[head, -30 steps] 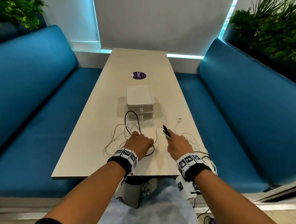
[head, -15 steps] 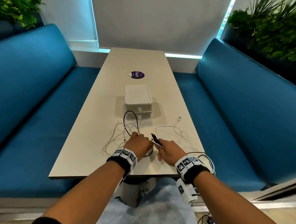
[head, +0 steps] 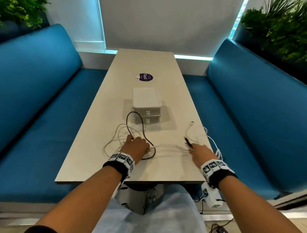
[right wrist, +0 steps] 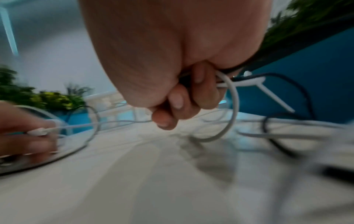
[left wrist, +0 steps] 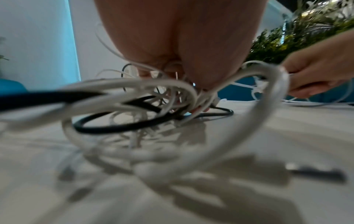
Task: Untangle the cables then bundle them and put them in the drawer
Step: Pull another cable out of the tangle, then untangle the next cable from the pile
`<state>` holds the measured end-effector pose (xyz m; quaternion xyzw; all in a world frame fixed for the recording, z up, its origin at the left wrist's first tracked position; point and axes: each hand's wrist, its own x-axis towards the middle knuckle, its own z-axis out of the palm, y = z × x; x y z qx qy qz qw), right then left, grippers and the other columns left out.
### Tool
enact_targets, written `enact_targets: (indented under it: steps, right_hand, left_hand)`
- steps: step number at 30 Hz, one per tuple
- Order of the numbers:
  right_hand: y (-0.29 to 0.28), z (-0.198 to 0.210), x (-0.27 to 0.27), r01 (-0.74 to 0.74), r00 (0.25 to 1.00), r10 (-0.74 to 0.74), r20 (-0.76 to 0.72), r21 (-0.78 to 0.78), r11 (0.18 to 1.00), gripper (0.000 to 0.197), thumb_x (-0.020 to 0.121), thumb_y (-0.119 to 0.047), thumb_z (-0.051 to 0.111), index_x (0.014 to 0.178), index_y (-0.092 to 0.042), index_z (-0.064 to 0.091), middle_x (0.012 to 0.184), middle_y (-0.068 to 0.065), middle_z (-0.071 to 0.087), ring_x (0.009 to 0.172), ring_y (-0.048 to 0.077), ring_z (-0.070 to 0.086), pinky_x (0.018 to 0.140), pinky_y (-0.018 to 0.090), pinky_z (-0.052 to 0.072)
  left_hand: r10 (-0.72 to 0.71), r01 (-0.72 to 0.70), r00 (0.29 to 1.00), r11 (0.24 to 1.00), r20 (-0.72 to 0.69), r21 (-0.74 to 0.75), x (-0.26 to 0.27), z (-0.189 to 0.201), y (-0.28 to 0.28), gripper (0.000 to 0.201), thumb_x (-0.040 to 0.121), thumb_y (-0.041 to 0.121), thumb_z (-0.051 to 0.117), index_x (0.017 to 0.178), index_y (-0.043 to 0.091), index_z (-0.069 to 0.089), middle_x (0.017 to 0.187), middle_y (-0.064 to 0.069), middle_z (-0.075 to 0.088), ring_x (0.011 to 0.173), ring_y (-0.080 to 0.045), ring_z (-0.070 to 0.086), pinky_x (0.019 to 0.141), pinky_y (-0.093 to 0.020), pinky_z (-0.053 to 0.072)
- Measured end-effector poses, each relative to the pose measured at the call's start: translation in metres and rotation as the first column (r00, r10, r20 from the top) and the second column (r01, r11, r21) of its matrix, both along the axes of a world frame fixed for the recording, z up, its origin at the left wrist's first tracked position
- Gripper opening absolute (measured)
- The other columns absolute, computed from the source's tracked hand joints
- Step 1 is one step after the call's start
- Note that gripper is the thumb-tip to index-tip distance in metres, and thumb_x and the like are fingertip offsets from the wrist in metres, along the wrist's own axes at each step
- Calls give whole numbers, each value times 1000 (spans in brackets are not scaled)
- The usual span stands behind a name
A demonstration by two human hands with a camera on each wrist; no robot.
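Note:
A tangle of white cables and a black cable lies on the beige table in front of a white two-drawer unit, both drawers closed. My left hand sits on the tangle, its fingers pinching a white connector and strands. My right hand is off to the right, fingers curled round a black plug and white cable loops. Blurred white strands stretch between the two hands. A white cable end lies loose near the right edge.
Blue benches run along both sides of the table. A purple sticker marks the far half. White cable loops hang over the table's right edge. Plants stand behind the benches. My knees are under the near edge.
My right hand has swung out to the right with the black plug and white cables, drawing strands taut away from my left hand, which stays on the tangle.

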<state>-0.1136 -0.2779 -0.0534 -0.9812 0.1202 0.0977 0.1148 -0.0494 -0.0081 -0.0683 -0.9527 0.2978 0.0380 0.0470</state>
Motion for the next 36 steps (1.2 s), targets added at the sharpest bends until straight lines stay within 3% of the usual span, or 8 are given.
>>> enact_targets:
  steps: [2, 6, 10, 15, 19, 25, 29, 36]
  right_hand:
    - [-23, 1, -7, 113, 994, -112, -8, 12, 994, 27, 101, -19, 40, 123, -19, 56, 116, 13, 64, 105, 32, 62, 80, 37, 43]
    - [-31, -2, -10, 194, 981, -194, -31, -14, 981, 23, 98, -17, 40, 112, -17, 58, 112, 12, 63, 95, 32, 60, 75, 35, 42]
    - [-16, -2, -4, 207, 978, -207, 11, -1, 978, 24, 95, -7, 38, 109, -10, 58, 111, 12, 61, 99, 31, 59, 75, 33, 42]
    - [-2, 6, -2, 210, 972, -213, 102, 36, 977, 21, 97, -11, 34, 108, -9, 52, 87, 10, 53, 83, 32, 55, 71, 38, 45]
    - [2, 10, -3, 196, 956, -219, 196, 133, 972, 23, 102, -20, 33, 108, -6, 51, 95, 19, 61, 83, 35, 58, 73, 42, 50]
    - [7, 11, -5, 162, 904, -274, 329, 330, 930, 35, 104, -36, 28, 108, -9, 49, 80, 12, 59, 71, 35, 61, 71, 48, 54]
    - [4, 20, -2, 193, 853, -352, 385, 393, 899, 38, 104, -39, 27, 114, -9, 50, 89, 19, 62, 79, 40, 60, 75, 49, 53]
    - [49, 16, 3, -30, 960, -67, 272, 334, 942, 38, 104, -33, 34, 101, -10, 64, 100, 17, 69, 92, 36, 63, 77, 35, 48]
  left_hand:
    - [19, -19, 1000, 1000, 5, 11, 3, 1, 13, 24, 102, 26, 39, 110, 28, 61, 114, 4, 59, 115, -21, 49, 102, -45, 26]
    - [-1, 1, 1000, 1000, -9, -3, 2, -1, 15, 21, 96, 16, 43, 100, 28, 60, 112, 3, 58, 114, -20, 49, 100, -42, 26]
    - [-11, 12, 1000, 999, 10, -48, -1, -7, 6, 27, 103, 27, 36, 113, 25, 61, 119, 3, 58, 118, -20, 48, 103, -42, 26]
    - [-34, 37, 999, 996, 40, -77, -1, -8, 1, 28, 104, 32, 36, 118, 24, 59, 118, 2, 58, 117, -21, 48, 101, -41, 28]
    - [-35, 39, 998, 995, 44, -93, -1, -8, -2, 28, 105, 32, 36, 119, 23, 59, 118, 2, 58, 116, -21, 49, 102, -41, 30]
    - [-45, 48, 999, 993, 30, -109, -1, -8, -5, 29, 105, 33, 35, 119, 23, 59, 118, 2, 58, 116, -21, 49, 101, -42, 30]
    - [-50, 54, 998, 990, 29, -132, -1, -8, -5, 30, 105, 32, 34, 119, 22, 59, 117, 2, 58, 115, -21, 49, 100, -40, 31]
    - [-147, 154, 988, 929, 47, -337, 0, -6, -12, 24, 102, 20, 43, 117, 18, 61, 125, 2, 59, 109, -23, 57, 90, -38, 42]
